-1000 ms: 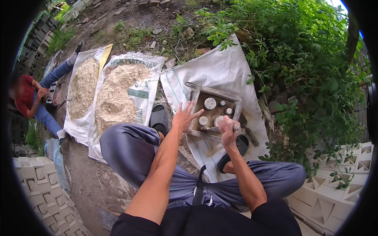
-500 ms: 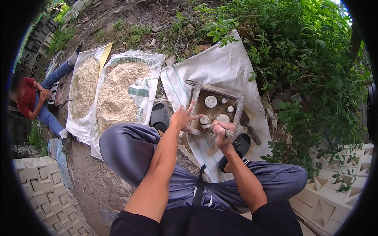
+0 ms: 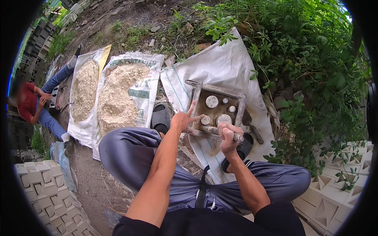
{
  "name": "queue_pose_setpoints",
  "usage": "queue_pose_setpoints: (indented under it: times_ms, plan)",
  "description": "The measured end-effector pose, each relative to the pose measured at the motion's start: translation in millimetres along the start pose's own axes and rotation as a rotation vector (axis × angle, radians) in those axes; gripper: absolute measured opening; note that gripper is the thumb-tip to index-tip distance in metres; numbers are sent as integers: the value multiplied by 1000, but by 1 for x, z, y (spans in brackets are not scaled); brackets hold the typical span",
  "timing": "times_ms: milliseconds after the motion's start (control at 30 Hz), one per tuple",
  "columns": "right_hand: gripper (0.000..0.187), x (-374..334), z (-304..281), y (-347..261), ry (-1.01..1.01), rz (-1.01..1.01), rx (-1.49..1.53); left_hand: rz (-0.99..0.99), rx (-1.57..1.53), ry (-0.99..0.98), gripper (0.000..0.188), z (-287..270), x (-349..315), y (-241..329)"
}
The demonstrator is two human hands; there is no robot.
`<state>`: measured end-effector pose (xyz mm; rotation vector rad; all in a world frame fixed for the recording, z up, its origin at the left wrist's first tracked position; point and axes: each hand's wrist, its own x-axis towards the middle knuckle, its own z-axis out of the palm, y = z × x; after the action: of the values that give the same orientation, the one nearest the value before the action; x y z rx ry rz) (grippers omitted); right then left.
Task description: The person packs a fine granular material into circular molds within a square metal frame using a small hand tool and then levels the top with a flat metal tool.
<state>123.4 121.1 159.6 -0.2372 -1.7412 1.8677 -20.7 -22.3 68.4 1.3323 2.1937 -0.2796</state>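
Observation:
A square mold frame point(image 3: 242, 108), coated in grey dust, lies on a white woven sack with several round pale-topped pieces in it, among them a large disc point(image 3: 212, 102). My left hand point(image 3: 182, 120) rests at the frame's left side, fingers spread, one fingertip close to a smaller round piece point(image 3: 205, 120). Over the frame's near right corner, my right hand point(image 3: 230, 134) is closed around a grey rod-like tool point(image 3: 238, 137). Its end pokes out on the right, and its other part runs left along the near edge. My fingers hide part of it.
Left of me, sacks hold heaps of pale crumbly material point(image 3: 118, 94). A trowel point(image 3: 256, 134) lies right of the frame by my sandal point(image 3: 245, 145). Leafy plants point(image 3: 307, 67) crowd the right. Pale patterned blocks point(image 3: 43, 185) stand at lower left. Another person point(image 3: 29, 98) sits far left.
My right hand and the rod-like tool have shifted slightly right and toward me, and the rod now lies more sideways. My left hand stays at the frame's side.

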Motion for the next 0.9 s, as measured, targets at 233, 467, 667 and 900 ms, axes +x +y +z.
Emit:
queue_pose_setpoints:
  times_ms: [233,467,667,900]
  plan:
    - [26,4,-4,11,-138,185,-187,-36,-19,-102,104,-11,-3,1]
    - [21,-14,-8,6,-206,24,-368,-12,-76,-146,103,-16,0,-2]
    - [25,4,-20,-30,-206,35,-161,-21,-110,-56,100,-4,-2,-1]
    - [29,0,-39,-26,-156,116,-167,-35,-97,-68,104,-11,-1,-3]
